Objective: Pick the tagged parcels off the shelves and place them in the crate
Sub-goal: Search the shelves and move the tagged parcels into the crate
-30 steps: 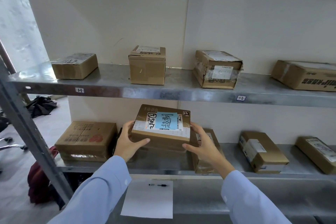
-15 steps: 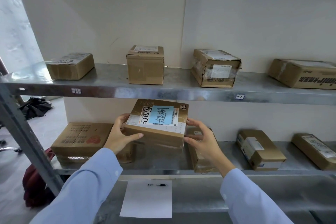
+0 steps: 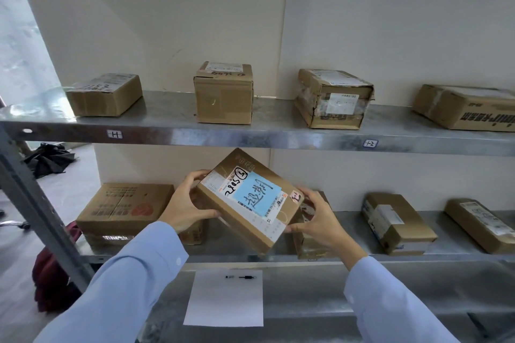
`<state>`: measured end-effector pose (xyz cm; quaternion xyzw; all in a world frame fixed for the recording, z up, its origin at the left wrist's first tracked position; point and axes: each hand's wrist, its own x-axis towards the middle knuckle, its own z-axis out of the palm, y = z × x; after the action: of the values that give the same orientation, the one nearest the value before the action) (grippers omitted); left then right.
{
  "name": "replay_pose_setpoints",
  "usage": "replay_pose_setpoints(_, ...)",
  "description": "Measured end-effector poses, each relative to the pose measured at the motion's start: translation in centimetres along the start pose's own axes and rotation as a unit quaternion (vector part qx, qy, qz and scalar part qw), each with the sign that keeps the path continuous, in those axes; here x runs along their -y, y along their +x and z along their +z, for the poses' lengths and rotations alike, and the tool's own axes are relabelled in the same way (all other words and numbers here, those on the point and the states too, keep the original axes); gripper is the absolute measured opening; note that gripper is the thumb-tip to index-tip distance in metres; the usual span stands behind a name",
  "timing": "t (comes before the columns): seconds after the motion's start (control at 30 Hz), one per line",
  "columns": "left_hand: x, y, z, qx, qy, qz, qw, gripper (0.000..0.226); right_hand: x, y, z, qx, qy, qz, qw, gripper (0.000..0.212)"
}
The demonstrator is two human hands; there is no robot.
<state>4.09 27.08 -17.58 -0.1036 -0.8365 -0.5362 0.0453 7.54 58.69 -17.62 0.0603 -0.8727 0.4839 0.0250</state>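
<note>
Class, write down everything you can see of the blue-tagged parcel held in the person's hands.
The parcel is a flat brown cardboard box. Its top carries a white label with barcodes and black handwritten digits, overlaid by a blue tag bearing handwritten characters, plus a small red-and-white sticker at one corner. It is tilted, one corner pointing down, held off the lower shelf. The left hand grips its left end, thumb on the side face; the right hand holds the right end.
</note>
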Motion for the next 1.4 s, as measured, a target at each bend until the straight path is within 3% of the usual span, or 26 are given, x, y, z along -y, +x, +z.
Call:
replay_pose_setpoints(0.23,-0.2,-0.1,0.7,-0.034,-0.020,0.003,0.999,0.079,-0.6,-0.6,0.2,0.019,0.031,0.024,0.999,0.080)
replay_pose_setpoints(0.43,-0.1,-0.4,1.6,-0.056,-0.014,0.010,0.998,0.083,-0.9,-1.2,0.8,0.017,0.060,0.022,0.998,0.088)
replay_pose_setpoints(0.83,-1.2,-2.4,6.9,0.020,-0.091,-0.014,0.996,0.091,-3.4,-3.0,-0.3,-0.018,0.086,0.044,0.995,0.091)
replay_pose_setpoints(1.4,-5.3,-6.3,12.4,0.124,-0.085,-0.022,0.988,0.111,-5.4,-7.6,-3.2,-0.082,0.141,0.044,0.986,0.094)
